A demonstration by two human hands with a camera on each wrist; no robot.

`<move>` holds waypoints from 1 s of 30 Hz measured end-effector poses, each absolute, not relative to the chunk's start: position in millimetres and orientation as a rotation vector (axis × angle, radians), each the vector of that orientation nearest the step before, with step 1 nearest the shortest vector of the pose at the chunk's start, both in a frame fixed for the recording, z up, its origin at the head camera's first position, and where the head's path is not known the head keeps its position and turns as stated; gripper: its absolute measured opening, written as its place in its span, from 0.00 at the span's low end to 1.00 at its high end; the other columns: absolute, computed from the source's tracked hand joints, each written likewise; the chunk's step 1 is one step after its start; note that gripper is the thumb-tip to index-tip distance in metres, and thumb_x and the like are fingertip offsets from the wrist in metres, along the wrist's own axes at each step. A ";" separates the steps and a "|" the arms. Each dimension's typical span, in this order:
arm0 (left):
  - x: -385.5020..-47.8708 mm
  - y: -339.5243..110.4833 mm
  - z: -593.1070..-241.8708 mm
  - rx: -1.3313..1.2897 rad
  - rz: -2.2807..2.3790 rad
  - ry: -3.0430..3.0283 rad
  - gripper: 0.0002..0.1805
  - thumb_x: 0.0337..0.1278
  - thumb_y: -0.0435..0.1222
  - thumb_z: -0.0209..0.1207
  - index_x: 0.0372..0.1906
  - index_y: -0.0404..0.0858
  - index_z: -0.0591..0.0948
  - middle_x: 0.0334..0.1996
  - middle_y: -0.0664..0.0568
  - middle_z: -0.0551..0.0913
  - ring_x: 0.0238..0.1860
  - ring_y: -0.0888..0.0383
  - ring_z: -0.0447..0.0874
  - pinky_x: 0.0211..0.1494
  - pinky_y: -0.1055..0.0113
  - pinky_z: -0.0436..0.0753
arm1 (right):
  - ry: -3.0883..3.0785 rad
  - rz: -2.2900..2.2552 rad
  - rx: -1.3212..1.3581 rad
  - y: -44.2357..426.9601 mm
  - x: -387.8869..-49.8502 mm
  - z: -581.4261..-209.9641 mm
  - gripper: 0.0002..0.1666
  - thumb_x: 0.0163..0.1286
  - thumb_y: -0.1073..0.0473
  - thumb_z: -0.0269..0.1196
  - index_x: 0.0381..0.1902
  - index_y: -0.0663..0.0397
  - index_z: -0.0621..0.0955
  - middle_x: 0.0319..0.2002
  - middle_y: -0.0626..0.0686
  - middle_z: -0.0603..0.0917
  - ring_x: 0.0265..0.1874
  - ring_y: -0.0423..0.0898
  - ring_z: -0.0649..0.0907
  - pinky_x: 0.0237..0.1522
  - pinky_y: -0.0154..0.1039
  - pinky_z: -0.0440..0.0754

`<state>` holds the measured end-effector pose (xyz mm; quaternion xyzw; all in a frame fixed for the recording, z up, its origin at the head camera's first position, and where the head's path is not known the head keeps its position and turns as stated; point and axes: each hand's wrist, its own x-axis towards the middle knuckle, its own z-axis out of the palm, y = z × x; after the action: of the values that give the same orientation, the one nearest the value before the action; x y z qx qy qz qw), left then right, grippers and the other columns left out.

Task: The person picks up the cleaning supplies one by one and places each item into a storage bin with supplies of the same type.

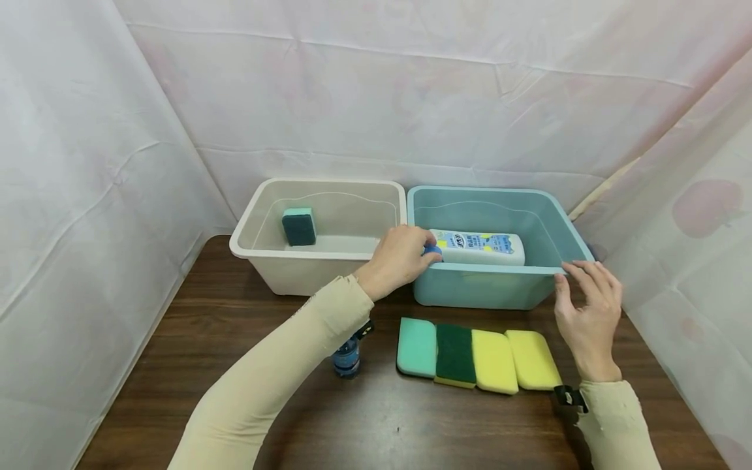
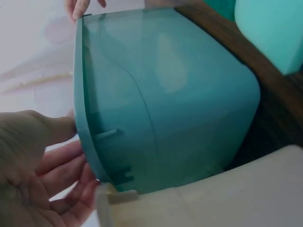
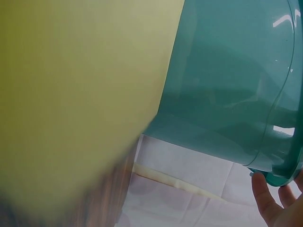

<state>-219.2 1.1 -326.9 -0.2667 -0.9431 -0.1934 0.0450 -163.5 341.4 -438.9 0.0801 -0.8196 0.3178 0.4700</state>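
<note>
A white bottle with a blue cap and a blue-and-yellow label lies on its side in the teal bin. My left hand reaches over the bin's left end, thumb and fingers about the blue cap. In the left wrist view the bottle is hidden behind the bin's wall, and the left fingers bend behind the rim. At the bin's front right corner, my right hand touches the rim with its fingertips, its fingers loosely extended and holding nothing.
A beige bin stands left of the teal one, with a sponge inside. Several green and yellow sponges lie in a row in front. A small blue-labelled bottle stands partly hidden by my left forearm. White curtains enclose the brown table.
</note>
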 end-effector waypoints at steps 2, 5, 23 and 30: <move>-218.6 3.1 -324.7 -0.838 -0.529 -2.891 0.18 0.75 0.47 0.65 0.55 0.39 0.90 0.47 0.48 0.93 0.39 0.55 0.89 0.38 0.67 0.83 | -2.008 0.775 0.194 341.3 -164.6 -438.7 0.14 0.74 0.61 0.69 0.51 0.66 0.89 0.55 0.70 0.87 0.63 0.74 0.76 0.79 0.59 0.64; -219.0 4.6 -322.7 -0.850 -0.496 -2.892 0.17 0.75 0.46 0.64 0.54 0.38 0.91 0.47 0.48 0.93 0.39 0.55 0.89 0.38 0.67 0.83 | -1.996 0.778 0.192 340.9 -166.8 -438.6 0.13 0.71 0.64 0.70 0.51 0.67 0.89 0.54 0.71 0.87 0.63 0.74 0.76 0.78 0.61 0.64; -219.1 -10.7 -316.7 -0.965 -0.810 -2.935 0.20 0.75 0.45 0.65 0.62 0.39 0.87 0.59 0.47 0.90 0.31 0.59 0.78 0.40 0.68 0.75 | -2.009 0.785 0.195 342.8 -167.1 -438.7 0.16 0.74 0.59 0.69 0.52 0.65 0.89 0.55 0.69 0.87 0.63 0.73 0.76 0.79 0.57 0.64; -216.3 -15.7 -313.8 -1.001 -0.819 -2.966 0.22 0.75 0.47 0.65 0.65 0.41 0.85 0.61 0.48 0.89 0.39 0.57 0.84 0.44 0.66 0.79 | -2.019 0.788 0.192 343.1 -166.3 -437.4 0.16 0.74 0.59 0.69 0.52 0.64 0.89 0.56 0.69 0.87 0.64 0.73 0.76 0.79 0.55 0.64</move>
<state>-216.3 -15.7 -313.8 -0.3091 -0.9156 -0.2529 -0.0470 -166.3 343.1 -437.4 0.0782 -0.8218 0.3207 0.4643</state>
